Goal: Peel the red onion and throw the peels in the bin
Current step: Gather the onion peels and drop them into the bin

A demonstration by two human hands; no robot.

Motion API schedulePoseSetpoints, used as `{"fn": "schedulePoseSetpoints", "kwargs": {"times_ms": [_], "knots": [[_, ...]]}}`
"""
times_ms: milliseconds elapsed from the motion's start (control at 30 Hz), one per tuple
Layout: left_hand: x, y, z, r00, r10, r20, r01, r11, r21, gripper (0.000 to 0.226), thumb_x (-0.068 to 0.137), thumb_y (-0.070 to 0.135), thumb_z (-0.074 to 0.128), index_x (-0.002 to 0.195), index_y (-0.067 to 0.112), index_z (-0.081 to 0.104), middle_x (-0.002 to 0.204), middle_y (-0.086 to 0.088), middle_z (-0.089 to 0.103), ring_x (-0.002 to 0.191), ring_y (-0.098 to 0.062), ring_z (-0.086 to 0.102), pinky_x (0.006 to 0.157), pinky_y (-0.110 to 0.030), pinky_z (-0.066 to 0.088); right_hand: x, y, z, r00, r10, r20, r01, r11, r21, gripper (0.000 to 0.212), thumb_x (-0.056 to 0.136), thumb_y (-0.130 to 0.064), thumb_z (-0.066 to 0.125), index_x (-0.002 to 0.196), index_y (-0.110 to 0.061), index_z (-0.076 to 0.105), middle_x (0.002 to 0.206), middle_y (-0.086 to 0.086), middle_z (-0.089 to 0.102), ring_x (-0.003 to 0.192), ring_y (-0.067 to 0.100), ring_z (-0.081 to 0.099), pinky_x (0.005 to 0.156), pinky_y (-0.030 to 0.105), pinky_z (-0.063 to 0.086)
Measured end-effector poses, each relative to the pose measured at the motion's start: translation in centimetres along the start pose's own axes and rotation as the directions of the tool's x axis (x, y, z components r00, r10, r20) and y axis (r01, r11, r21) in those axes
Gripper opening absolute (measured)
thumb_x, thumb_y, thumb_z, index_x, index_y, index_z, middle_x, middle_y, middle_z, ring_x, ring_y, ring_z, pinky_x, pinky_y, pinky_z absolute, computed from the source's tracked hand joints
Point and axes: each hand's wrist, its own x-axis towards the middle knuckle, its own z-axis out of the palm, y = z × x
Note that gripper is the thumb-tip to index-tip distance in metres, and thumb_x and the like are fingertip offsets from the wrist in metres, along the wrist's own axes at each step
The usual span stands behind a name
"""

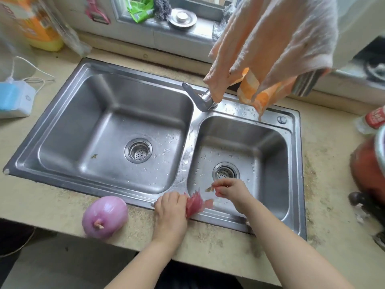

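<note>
red onion [105,216], peeled and pale purple, sits on the bench [52,197] by the front rim of the sink [116,197], root end toward me, left of my left hand [169,211] and not touching it. my left grip is clamped on a bunch of red peels [194,204] right at the sink's front edge, between the two basins. my right hand [231,189] reaches over the smaller right basin [270,147], near its drain [226,173], with the grip pinched together on a small brownish scrap of peel [209,189]. water drops spot the steel around the divider. orange and white cloths [270,49] hang above the tap [201,99].
</note>
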Motion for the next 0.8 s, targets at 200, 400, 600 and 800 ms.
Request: {"fn": "schedulePoseSetpoints", "kwargs": {"times_ms": [200,400,600,800], "knots": [[2.6,-0.7,-1.2,0.983,-0.178,-0.041,0.158,0.943,-0.294,0.012,0.082,-0.001,0.053,0.086,0.008,0.06,0.085,-0.009,0.061,0.079,-0.029,0.055,0.066,-0.031,0.036,0.0,0.4,-1.2,0.99,0.085,-0.111,-0.06,0.975,0.214,0.021,0.082,0.02,0.054,0.087,0.006,0.069,0.087,0.017,0.064,0.071,0.021,0.062,0.06,0.013,0.058],[2.5,-0.8,-2.6,0.812,-0.556,0.177,0.328,0.185,-0.926,0.03,0.097,0.023,0.051,0.069,0.011,0.055,0.042,0.005,0.046,0.027,-0.01,0.044,0.03,-0.018,0.04,2.7,0.5,0.1,0.975,0.12,-0.188,-0.162,0.959,-0.231,0.024,0.081,0.018,0.054,0.099,0.013,0.068,0.068,0.009,0.066,0.055,0.011,0.057,0.048,0.008,0.048],[3.0,-0.6,-4.0,0.741,-0.561,0.369,0.206,-0.332,-0.92,0.031,0.099,0.023,0.047,0.07,0.014,0.054,0.037,0.007,0.049,0.03,-0.003,0.044,0.033,-0.013,0.039,4.1,1.3,3.6,0.964,0.158,0.213,0.097,0.535,-0.839,0.021,0.088,-0.005,0.054,0.101,-0.005,0.071,0.084,0.005,0.063,0.087,0.019,0.061,0.064,0.017,0.045],[0.6,-0.2,-4.8,0.729,-0.448,0.517,0.292,-0.479,-0.828,0.028,0.096,0.024,0.049,0.072,0.013,0.056,0.046,0.004,0.048,0.034,-0.006,0.044,0.035,-0.016,0.038,3.6,0.4,4.0,0.887,0.366,0.283,0.226,0.191,-0.955,0.013,0.089,-0.005,0.047,0.08,-0.009,0.056,0.083,0.014,0.049,0.077,0.022,0.044,0.069,0.025,0.034]]}}
